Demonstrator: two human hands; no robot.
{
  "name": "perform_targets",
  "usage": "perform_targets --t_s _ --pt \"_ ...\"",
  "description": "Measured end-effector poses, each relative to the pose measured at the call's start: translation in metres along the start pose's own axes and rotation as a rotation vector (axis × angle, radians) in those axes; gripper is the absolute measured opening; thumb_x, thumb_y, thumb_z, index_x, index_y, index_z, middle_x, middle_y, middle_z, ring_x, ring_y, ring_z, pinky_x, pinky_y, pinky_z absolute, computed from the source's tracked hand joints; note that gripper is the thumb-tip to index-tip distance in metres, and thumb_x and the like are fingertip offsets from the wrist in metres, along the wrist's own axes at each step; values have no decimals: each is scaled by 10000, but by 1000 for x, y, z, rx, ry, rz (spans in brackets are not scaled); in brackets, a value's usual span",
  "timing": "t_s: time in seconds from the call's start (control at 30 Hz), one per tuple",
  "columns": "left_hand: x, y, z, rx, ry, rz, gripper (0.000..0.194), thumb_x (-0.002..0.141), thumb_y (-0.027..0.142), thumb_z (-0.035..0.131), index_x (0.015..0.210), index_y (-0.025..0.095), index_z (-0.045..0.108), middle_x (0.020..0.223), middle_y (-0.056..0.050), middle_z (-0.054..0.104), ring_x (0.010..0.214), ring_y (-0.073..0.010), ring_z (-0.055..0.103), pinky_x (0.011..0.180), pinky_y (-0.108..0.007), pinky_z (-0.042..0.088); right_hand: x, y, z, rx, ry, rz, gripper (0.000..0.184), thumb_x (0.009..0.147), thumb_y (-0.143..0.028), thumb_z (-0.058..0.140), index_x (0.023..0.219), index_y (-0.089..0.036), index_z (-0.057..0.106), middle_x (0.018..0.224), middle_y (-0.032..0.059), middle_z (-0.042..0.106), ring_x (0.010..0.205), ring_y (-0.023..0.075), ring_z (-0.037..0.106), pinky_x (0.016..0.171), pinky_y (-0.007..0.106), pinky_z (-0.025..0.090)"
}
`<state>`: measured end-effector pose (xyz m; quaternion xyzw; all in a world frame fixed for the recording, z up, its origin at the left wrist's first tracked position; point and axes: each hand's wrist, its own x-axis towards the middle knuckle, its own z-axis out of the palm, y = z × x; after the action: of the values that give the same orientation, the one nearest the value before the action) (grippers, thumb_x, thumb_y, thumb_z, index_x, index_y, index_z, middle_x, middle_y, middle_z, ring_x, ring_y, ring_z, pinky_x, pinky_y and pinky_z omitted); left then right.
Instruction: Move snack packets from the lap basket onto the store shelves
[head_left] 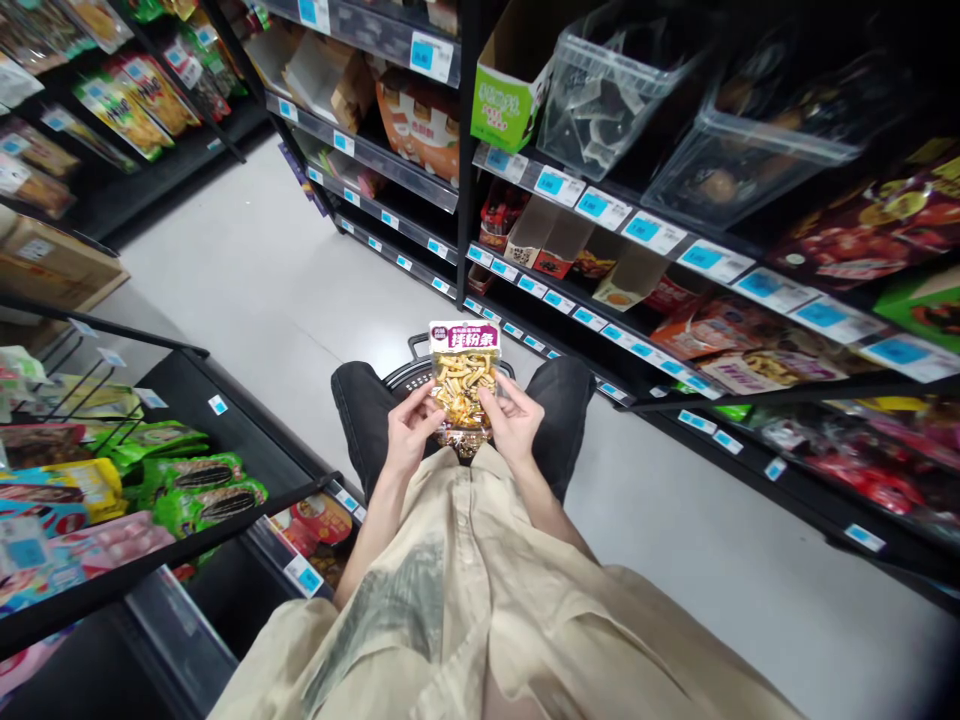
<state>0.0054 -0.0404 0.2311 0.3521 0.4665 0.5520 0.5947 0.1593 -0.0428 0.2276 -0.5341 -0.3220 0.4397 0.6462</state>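
Wears a beige shirt (465, 560) nearest, with black trousers (561, 425) spread to left and right beyond it. Holds a snack packet (466, 375) in the middle, between the trouser legs, front face showing and purple-and-white header at the far end. Pinches its left edge between thumb and fingers of the left hand (410, 428); pinches its right edge likewise with the right hand (514, 415), thumb laid on the front. Has a black basket (403, 380) just behind the packet, partly hidden by it. Has green packets (202, 490) at near left, and a brown carton (56, 265) farther along that side. Faces pale floor (277, 290) ahead. Has clear bins (615, 100) on the right, above price labels (652, 232), with a green box (510, 110) to their left. Has an orange box (420, 125) farther off, and yellow packets (124, 112) at far left.
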Motion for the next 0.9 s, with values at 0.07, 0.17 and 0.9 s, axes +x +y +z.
perform_targets --t_s 0.07,0.17,0.9 --pt "0 3 4 68 18 28 568 683 325 880 1220 226 723 878 -12 694 776 -126 641 748 -247 546 0 3 -1 -36 12 -33 518 775 -433 793 1230 -196 722 1165 97 729 723 168 725 648 287 619" --pt "-2 11 12 152 25 84 484 751 362 832 1207 239 725 1197 -85 688 1122 -228 637 938 -323 547 -3 6 0 -131 23 -134 408 821 -389 755 1190 -217 741 1172 91 736 816 200 745 718 309 630" --pt "-20 16 33 101 27 -84 386 856 537 690 867 152 713 799 -36 691 703 -155 620 637 -228 509 1 -26 2 -176 -15 -73 335 880 -439 689 1110 -195 685 1030 73 722 741 150 676 650 258 554"
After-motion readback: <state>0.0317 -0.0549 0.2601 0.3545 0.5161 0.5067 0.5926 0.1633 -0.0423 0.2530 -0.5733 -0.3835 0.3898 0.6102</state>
